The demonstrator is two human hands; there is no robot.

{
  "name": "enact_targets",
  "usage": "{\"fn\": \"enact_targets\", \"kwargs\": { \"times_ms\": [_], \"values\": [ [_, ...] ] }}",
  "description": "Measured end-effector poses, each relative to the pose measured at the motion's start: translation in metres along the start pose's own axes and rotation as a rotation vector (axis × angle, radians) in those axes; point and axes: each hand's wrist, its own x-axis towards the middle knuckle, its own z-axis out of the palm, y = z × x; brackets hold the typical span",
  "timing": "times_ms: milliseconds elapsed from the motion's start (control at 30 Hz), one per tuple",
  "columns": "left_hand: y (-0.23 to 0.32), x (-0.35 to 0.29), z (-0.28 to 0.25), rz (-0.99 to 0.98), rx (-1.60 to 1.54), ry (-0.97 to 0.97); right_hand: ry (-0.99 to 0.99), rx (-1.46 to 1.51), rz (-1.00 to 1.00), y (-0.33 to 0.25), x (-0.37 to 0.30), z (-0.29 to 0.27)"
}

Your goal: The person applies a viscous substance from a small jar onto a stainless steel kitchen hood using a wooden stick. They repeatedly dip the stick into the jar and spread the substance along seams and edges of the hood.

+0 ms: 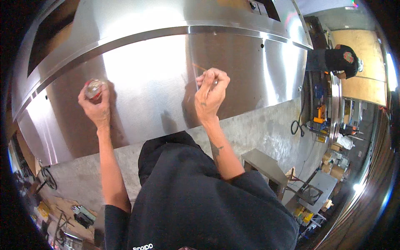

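Observation:
My left hand [98,109] is closed around a small round container [95,86], clear with red on it, over the left part of a large brushed-metal panel [141,79]. Motion blurs the container a little, and its contents cannot be made out. To the right, my right hand [211,96] pinches a thin stick-like tool [200,67] whose orange-brown end points up and left toward the panel. Fingers hide much of that tool, so its kind is unclear. Whether its end touches the metal, I cannot tell.
A raised metal lip [200,30] runs along the panel's far side. Concrete floor [271,129] lies below its near edge. A metal box-like stand [266,164] is close to my right elbow. Another person [339,61] is at the far right, beside tools and long metal pieces.

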Motion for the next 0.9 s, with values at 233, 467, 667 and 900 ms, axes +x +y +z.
{"fn": "enact_targets", "kwargs": {
  "times_ms": [233,467,667,900],
  "values": [
    [0.079,-0.052,-0.012,0.157,-0.17,-0.358,-0.077,0.079,-0.04,-0.078,-0.052,-0.013],
    [0.119,-0.072,-0.021,0.289,-0.321,-0.402,-0.15,-0.086,-0.216,-0.126,-0.065,-0.023],
    [0.146,-0.079,-0.011,0.373,-0.347,-0.44,-0.135,-0.201,-0.184,-0.118,-0.063,-0.035],
    [0.178,-0.093,0.032,0.422,-0.348,-0.474,-0.071,-0.265,-0.187,-0.086,-0.04,-0.068]
  ]
}}
